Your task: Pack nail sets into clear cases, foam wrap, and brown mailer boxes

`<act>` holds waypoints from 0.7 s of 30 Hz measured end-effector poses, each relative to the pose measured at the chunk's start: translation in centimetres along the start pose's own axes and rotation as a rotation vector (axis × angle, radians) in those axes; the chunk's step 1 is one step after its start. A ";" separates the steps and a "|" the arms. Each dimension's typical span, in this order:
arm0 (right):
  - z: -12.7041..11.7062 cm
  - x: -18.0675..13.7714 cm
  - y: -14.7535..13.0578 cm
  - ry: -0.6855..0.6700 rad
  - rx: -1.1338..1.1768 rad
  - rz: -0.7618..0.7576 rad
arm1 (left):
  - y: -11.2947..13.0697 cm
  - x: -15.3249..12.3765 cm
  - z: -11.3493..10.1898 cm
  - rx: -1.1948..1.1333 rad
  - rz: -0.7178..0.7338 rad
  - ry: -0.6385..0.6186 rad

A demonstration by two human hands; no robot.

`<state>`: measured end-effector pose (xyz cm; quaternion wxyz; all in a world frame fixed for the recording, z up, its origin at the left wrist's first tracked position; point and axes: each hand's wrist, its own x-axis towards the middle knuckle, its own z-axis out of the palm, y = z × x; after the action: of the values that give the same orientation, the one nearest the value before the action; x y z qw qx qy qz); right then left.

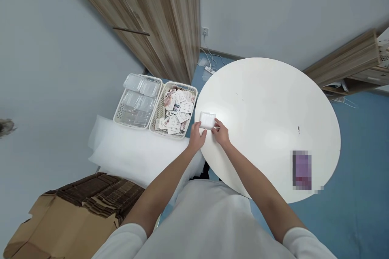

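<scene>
A small white rectangular box (208,120), partly see-through at its rim, is at the left edge of the round white table (261,89). My left hand (197,137) holds its left side, with the thumb at the near corner. On the opposite side my right hand (221,131) grips the right edge, fingers curled against it. What the box contains cannot be made out. Just left of my hands is a white basket (152,126) full of printed cards (179,115).
Another basket (117,115) holds clear plastic boxes (136,101). White foam sheets (130,149) lie below the baskets, beside stacked flat cardboard (67,218). A blurred purple item (302,170) rests on the table's right. A wooden cabinet (146,16) and power strip (209,70) stand behind.
</scene>
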<state>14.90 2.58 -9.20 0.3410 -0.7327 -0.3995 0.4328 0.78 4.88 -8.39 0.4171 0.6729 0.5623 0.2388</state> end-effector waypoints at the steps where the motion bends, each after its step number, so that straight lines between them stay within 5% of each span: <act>1: 0.1 0.2 -0.1 -0.002 -0.006 -0.003 | -0.1 0.1 0.0 0.003 -0.005 -0.002; 13: -0.5 -0.7 -0.2 0.031 -0.045 -0.035 | -0.5 0.0 0.1 0.016 0.043 0.025; 21: -2.8 -4.8 1.7 0.026 0.057 0.038 | 0.5 -2.7 0.6 0.043 0.086 0.096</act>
<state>16.46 -2.81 -7.87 0.3587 -0.7358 -0.3684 0.4407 0.84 2.09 -7.88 0.3645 0.6931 0.5572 0.2762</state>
